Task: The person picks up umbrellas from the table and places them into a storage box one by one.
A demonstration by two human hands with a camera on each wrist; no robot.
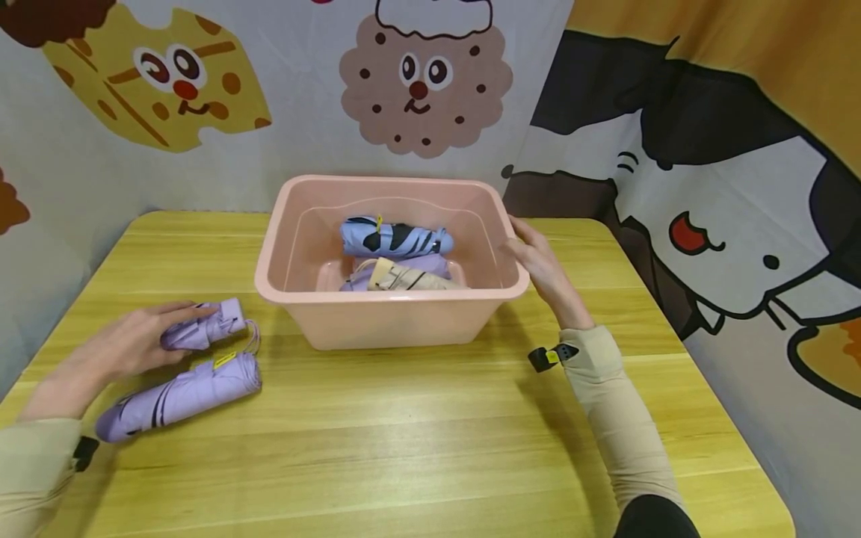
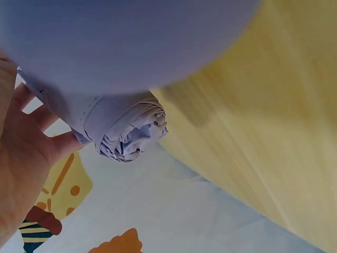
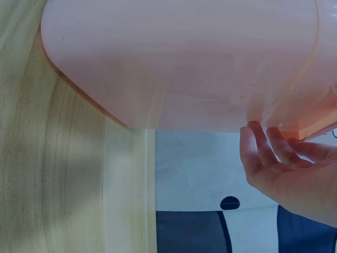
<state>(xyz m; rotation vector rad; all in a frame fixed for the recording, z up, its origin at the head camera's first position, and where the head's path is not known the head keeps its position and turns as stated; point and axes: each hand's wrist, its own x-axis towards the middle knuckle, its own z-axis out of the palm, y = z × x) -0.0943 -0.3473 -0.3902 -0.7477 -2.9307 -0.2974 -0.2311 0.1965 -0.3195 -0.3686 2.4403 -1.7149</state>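
My left hand point(image 1: 144, 336) grips a folded purple umbrella point(image 1: 205, 324) by its sides, at the left of the table. In the left wrist view, the gathered end of that umbrella point(image 2: 131, 129) points away from the fingers. Just in front of it, a second purple umbrella point(image 1: 181, 396) with a yellow tag lies on the table. My right hand point(image 1: 541, 261) holds the right rim of a pink plastic bin point(image 1: 386, 321); in the right wrist view, its fingers point(image 3: 281, 150) reach up along the outer wall. Inside the bin lie a blue patterned umbrella point(image 1: 397, 237), a beige one point(image 1: 410, 278) and a purple one point(image 1: 430, 263).
The bin stands at the back middle of the wooden table point(image 1: 403, 448). Behind and beside the table hang cloths point(image 1: 296, 97) printed with cartoon figures. The lower part of the beige umbrella is hidden by the bin's front rim.
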